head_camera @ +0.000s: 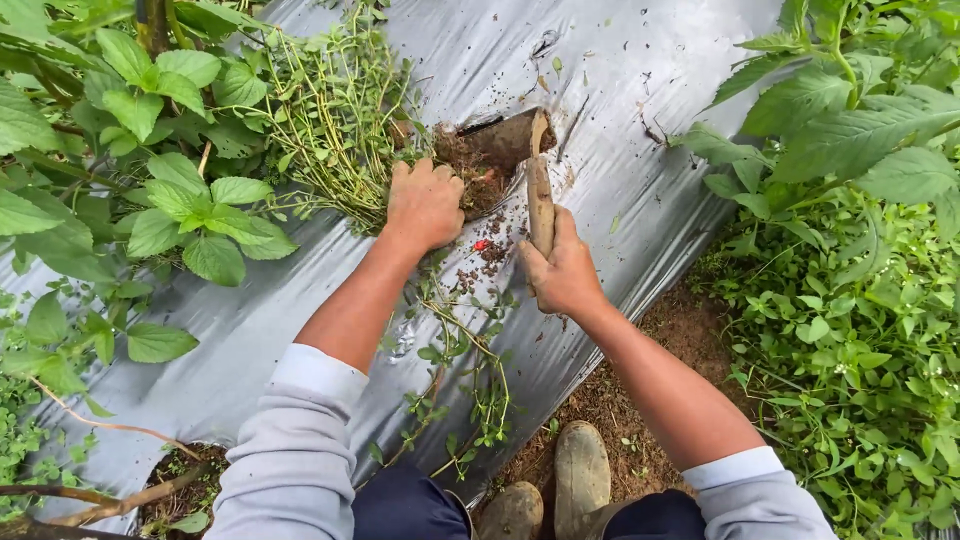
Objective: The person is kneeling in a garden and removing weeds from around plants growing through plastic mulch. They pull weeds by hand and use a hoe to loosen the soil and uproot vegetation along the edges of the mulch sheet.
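My left hand (424,203) is closed around the base of a clump of thin green weeds (335,110) with earthy roots, lying on silver plastic mulch sheeting (620,90). My right hand (563,270) grips the wooden handle of a small hand hoe (520,140); its metal blade is pressed into the dirt at the roots, just right of my left hand. Loose soil crumbs lie between the two hands.
Broad-leaved green plants (170,190) crowd the left side, and more leafy plants (860,130) stand at the right over low ground weeds. Pulled stems (470,370) trail on the sheeting. My muddy boots (580,475) stand on bare soil by the sheet's edge.
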